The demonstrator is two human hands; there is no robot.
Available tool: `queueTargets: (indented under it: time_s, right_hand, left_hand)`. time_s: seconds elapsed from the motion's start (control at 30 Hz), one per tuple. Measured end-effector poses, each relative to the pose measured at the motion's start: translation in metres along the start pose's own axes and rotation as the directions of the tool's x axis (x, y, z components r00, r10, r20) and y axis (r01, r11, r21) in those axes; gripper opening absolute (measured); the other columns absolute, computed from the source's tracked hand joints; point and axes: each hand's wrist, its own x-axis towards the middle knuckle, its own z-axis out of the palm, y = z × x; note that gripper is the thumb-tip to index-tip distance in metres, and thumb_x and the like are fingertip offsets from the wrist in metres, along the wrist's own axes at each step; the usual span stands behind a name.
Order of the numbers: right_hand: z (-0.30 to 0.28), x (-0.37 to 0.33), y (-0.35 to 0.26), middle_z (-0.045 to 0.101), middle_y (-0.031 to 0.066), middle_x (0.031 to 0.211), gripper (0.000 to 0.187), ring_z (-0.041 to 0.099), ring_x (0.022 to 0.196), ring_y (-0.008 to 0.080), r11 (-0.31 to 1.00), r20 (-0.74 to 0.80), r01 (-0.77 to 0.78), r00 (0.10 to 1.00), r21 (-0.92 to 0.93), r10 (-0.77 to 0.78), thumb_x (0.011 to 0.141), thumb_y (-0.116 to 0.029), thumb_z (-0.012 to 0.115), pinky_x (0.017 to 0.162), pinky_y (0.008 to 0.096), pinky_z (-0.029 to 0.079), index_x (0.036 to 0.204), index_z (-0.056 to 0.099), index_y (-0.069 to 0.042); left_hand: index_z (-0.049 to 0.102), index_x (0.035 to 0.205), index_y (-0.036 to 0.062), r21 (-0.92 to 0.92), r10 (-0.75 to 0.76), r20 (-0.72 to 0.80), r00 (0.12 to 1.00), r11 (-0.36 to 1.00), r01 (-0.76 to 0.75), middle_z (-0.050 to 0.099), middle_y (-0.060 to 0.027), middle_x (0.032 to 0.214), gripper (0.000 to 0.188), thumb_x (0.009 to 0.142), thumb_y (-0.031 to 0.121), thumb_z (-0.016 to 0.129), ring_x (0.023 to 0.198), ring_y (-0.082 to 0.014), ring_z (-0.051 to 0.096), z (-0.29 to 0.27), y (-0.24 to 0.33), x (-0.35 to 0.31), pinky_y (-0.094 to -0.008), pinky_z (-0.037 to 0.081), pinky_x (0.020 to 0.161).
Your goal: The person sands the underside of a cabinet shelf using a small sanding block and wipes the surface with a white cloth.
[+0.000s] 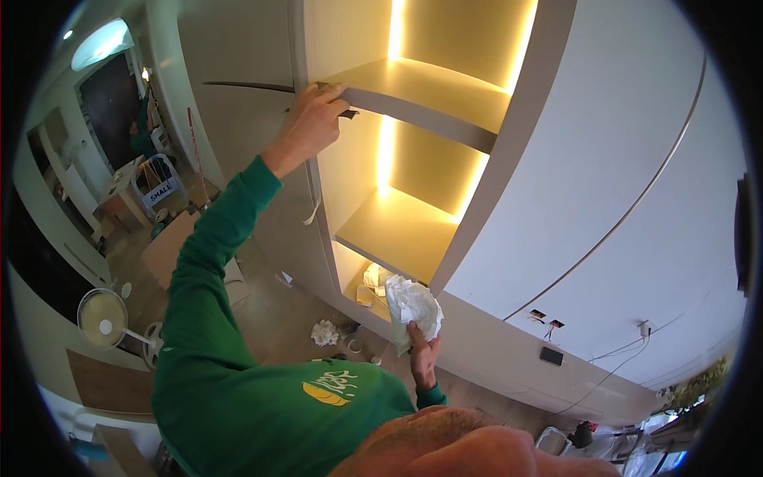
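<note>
While lit shelves glow – left hand (311,119) grips upper shelf (413,91) edge (small dark tool); right hand (424,359) clutches crumpled white cloth (413,306)

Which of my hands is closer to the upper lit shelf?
Left. The left hand touches the upper shelf at its front edge; the right hand is well below, holding crumpled white paper near the lower shelf.

The left hand (311,123) is pressing a small dark tool (343,113) against the front edge of the upper lit shelf (413,95), while well below that shelf the right hand (424,355) is clutching a crumpled white cloth (413,306) just in front of the lower shelf (397,230).
</note>
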Motion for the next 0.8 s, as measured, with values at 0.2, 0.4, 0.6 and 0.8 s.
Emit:
queueTargets:
  time_s: [0.2,0.4,0.6,0.8]
  right_hand:
    - [-0.004,-0.002,-0.004,0.068,0.0031,0.1,0.035,0.061,0.08,0.0114,0.998,-0.028,-0.054,0.998,0.03,0.055,0.093,-0.013,0.068,0.063,0.0273,0.047,0.124,0.065,0.0]
    - [-0.007,0.007,-0.004,0.069,0.0045,0.109,0.035,0.063,0.094,0.0143,0.996,0.062,-0.086,0.995,0.025,0.084,0.095,-0.015,0.068,0.077,0.0299,0.051,0.125,0.064,0.003]
    - [-0.001,0.01,-0.005,0.068,0.0037,0.106,0.036,0.062,0.091,0.0134,0.991,0.051,-0.133,0.99,0.003,0.132,0.094,-0.016,0.069,0.073,0.029,0.05,0.126,0.063,0.001]
    - [-0.008,0.017,0.002,0.067,0.0033,0.104,0.039,0.062,0.083,0.0123,0.999,0.006,-0.038,0.999,0.007,0.038,0.093,-0.017,0.069,0.066,0.0273,0.05,0.128,0.061,-0.001]
  left_hand:
    - [0.071,0.115,0.0052,-0.229,-0.166,-0.223,0.961,0.967,0.113,0.067,-0.0127,0.129,0.048,0.073,-0.013,0.057,0.113,-0.032,0.063,-0.003,-0.007,-0.002,-0.0435,0.049,0.1]
    - [0.067,0.126,0.0062,-0.154,-0.03,-0.335,0.942,0.988,-0.023,0.068,-0.0139,0.127,0.057,0.073,-0.015,0.059,0.123,-0.0326,0.061,0.033,0.001,0.015,-0.0451,0.047,0.109]
    - [0.067,0.126,0.004,-0.305,-0.069,-0.404,0.912,0.95,-0.063,0.064,-0.0165,0.13,0.063,0.069,-0.019,0.057,0.128,-0.0354,0.058,0.058,0.098,0.039,-0.045,0.046,0.113]
    - [0.066,0.123,0.0002,-0.293,-0.168,-0.375,0.912,0.954,0.055,0.064,-0.0179,0.129,0.058,0.068,-0.018,0.058,0.127,-0.0377,0.058,0.056,0.015,0.01,-0.0451,0.047,0.111]
